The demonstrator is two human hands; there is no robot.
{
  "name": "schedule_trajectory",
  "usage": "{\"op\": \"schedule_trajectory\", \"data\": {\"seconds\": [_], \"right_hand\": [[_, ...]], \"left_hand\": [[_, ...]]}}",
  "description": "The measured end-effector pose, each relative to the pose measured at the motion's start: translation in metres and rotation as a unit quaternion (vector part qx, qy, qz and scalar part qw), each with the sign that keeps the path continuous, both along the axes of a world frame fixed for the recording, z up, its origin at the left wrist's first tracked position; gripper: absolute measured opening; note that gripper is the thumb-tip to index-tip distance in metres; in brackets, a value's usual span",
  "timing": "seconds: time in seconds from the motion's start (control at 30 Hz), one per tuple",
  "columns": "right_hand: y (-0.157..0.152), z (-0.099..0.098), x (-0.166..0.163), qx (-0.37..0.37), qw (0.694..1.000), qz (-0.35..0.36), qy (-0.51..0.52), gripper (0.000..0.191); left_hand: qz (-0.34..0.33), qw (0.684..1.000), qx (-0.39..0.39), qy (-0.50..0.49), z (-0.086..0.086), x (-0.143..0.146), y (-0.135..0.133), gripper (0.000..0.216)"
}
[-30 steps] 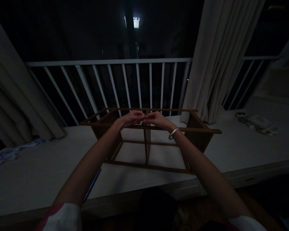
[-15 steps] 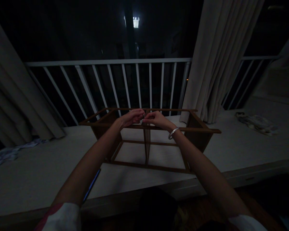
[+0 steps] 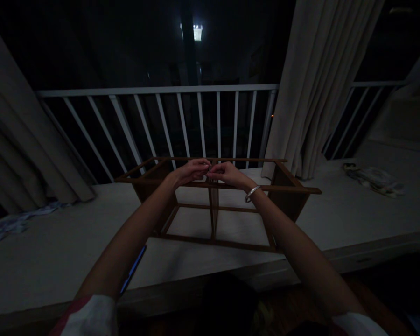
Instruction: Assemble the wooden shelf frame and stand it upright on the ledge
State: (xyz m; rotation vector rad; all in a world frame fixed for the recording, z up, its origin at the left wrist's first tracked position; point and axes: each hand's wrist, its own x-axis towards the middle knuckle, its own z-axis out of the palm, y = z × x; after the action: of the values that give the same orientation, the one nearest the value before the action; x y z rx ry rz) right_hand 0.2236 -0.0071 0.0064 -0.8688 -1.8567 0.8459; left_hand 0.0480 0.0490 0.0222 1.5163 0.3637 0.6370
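Note:
A brown wooden shelf frame [image 3: 241, 246] lies on its side on the pale window ledge. My left hand [image 3: 193, 170] and my right hand [image 3: 227, 172] meet above its middle divider [image 3: 213, 212], near the upper front rail. Both hands have their fingers pinched together, fingertips almost touching. Whatever small item sits between them is too dark and tiny to name. A silver bangle [image 3: 252, 193] circles my right wrist.
Behind the frame stands a white railing [image 3: 161, 88] before a dark window. Curtains hang left [image 3: 31, 121] and right [image 3: 311, 84]. A phone [image 3: 133, 269] lies by the ledge's front edge, below my left forearm. Crumpled cloth [image 3: 373, 179] rests at the right, patterned fabric [image 3: 17, 220] at the left.
My fingertips have shifted slightly, the left fingers curling a little closer to the right ones. A small dark item glimpsed between them earlier is now harder to see. The frame stays put.

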Motion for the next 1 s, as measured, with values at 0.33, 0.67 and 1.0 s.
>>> {"op": "schedule_trajectory", "data": {"seconds": [0.33, 0.67, 1.0], "right_hand": [[-0.0014, 0.0011, -0.0012, -0.026, 1.0, 0.006, 0.012, 0.03], [-0.0026, 0.003, -0.0022, -0.02, 0.999, -0.007, 0.027, 0.03], [-0.0027, 0.0029, -0.0013, -0.004, 1.0, -0.015, 0.013, 0.031]], "left_hand": [[0.014, 0.999, 0.007, 0.029, -0.0014, -0.001, 0.0019, 0.021], [0.014, 1.0, 0.019, 0.019, -0.0043, -0.0006, 0.0055, 0.018], [0.01, 1.0, 0.003, 0.024, -0.0032, -0.0008, 0.0043, 0.024]]}}
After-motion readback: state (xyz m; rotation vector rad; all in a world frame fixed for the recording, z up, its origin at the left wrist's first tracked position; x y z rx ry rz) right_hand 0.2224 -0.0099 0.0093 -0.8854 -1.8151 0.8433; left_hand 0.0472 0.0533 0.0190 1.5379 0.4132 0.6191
